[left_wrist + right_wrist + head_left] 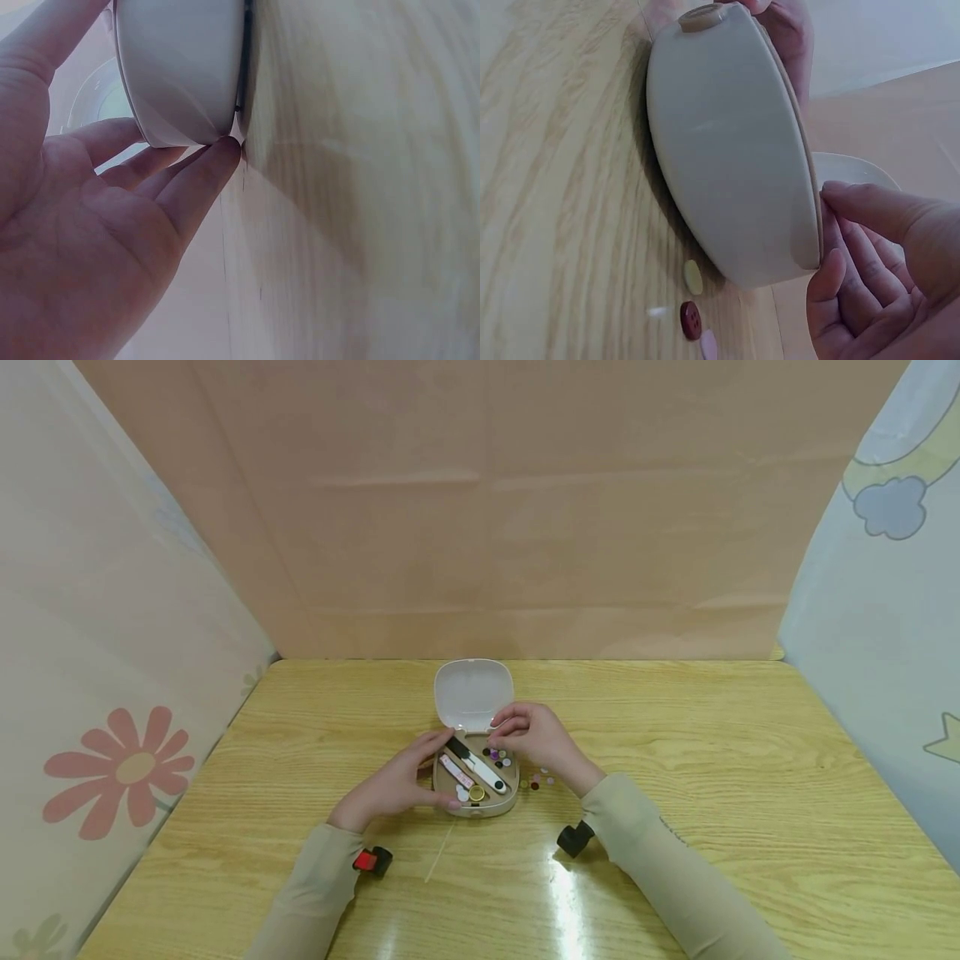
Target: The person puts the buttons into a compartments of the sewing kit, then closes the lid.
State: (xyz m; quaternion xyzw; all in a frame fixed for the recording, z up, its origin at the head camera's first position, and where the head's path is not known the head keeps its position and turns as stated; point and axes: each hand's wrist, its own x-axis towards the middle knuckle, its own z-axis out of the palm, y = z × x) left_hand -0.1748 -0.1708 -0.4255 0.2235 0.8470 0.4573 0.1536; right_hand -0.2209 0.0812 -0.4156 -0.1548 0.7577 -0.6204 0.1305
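Observation:
An open white sewing box with a tan inside stands on the table, its lid tipped up at the back. My left hand grips the box's left side, thumb at the front rim and fingertips low on the wall in the left wrist view. Over the right compartment, my right hand has curled fingers, with small buttons below them. Its fingertips are partly hidden behind the rim in the right wrist view, so I cannot tell whether they pinch a button. A black-and-white tool lies diagonally inside.
Beside the box's right wall lie several loose buttons, among them a dark red button and a yellowish button. The box also contains a pink-and-white strip and a gold ring. A thin pale strand lies in front.

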